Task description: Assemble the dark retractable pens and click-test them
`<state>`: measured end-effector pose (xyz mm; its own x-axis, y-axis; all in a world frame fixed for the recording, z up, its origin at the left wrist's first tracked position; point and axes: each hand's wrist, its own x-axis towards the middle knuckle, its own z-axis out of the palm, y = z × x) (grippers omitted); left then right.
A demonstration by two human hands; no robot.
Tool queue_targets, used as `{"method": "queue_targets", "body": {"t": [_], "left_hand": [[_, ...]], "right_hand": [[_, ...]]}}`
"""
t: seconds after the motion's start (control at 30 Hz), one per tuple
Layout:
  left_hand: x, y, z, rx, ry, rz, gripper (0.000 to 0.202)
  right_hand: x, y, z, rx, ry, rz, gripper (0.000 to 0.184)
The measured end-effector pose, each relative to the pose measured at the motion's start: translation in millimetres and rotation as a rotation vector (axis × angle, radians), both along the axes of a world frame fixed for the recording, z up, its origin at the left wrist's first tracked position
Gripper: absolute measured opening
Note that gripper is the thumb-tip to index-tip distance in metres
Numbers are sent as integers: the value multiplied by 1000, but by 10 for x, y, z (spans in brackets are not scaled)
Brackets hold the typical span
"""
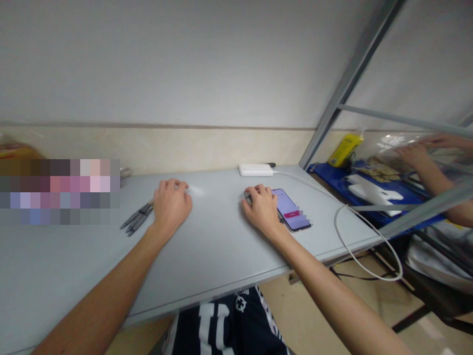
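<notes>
My left hand (pixel 173 203) rests palm down on the grey table, its fingers spread and slightly bent. Several dark, slim pens (pixel 137 218) lie fanned out beside its wrist side, and their upper ends reach the hand's edge. My right hand (pixel 260 206) is curled over a small grey object (pixel 248 197). Only a bit of that object shows by the thumb, so its kind is hidden. A phone (pixel 291 209) with a lit purple screen lies directly right of this hand, partly covered by it.
A white power-bank-like block (pixel 256 170) stands near the wall, with a white cable (pixel 369 219) looping over the table's right edge. Metal bars (pixel 328 118) rise at the right. Beyond them, another person's hands (pixel 416 153) are above a blue table (pixel 325 175) with a yellow pack (pixel 345 148).
</notes>
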<state>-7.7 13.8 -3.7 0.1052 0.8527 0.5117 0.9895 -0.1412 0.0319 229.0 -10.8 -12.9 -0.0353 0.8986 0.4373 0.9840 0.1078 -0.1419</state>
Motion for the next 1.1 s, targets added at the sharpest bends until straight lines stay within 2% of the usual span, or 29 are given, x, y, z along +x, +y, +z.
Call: {"method": "queue_targets", "body": {"t": [0.13, 0.23, 0.43, 0.6, 0.67, 0.73, 0.8, 0.87, 0.93, 1.1], "left_hand": [[-144, 33, 49, -90, 76, 185, 33], [-222, 66, 13, -179, 139, 240, 34], [-260, 110, -13, -263, 150, 252, 35], [-241, 130, -20, -304, 155, 172, 36], [-202, 139, -42, -296, 130, 98, 36], [-131, 134, -70, -274, 60, -38, 34], [-25, 106, -100, -258, -80, -263, 30], [100, 54, -129, -315, -254, -505, 23], [221, -12, -156, -346, -360, -667, 21], [397, -147, -202, -287, -398, -815, 33]], "right_hand": [[-96, -71, 56, 23, 53, 91, 27], [-176, -133, 58, 6, 81, 173, 27], [-316, -221, -19, -15, 87, 252, 30], [-368, -252, -68, -35, 103, 279, 28], [-373, -257, -77, -50, 114, 289, 27], [-372, -256, -79, -66, 131, 300, 26], [-368, -248, -77, -80, 152, 321, 24], [-363, -237, -75, -99, 165, 356, 22], [-361, -229, -80, -128, 150, 385, 22], [-369, -228, -106, -160, 65, 381, 25]]}}
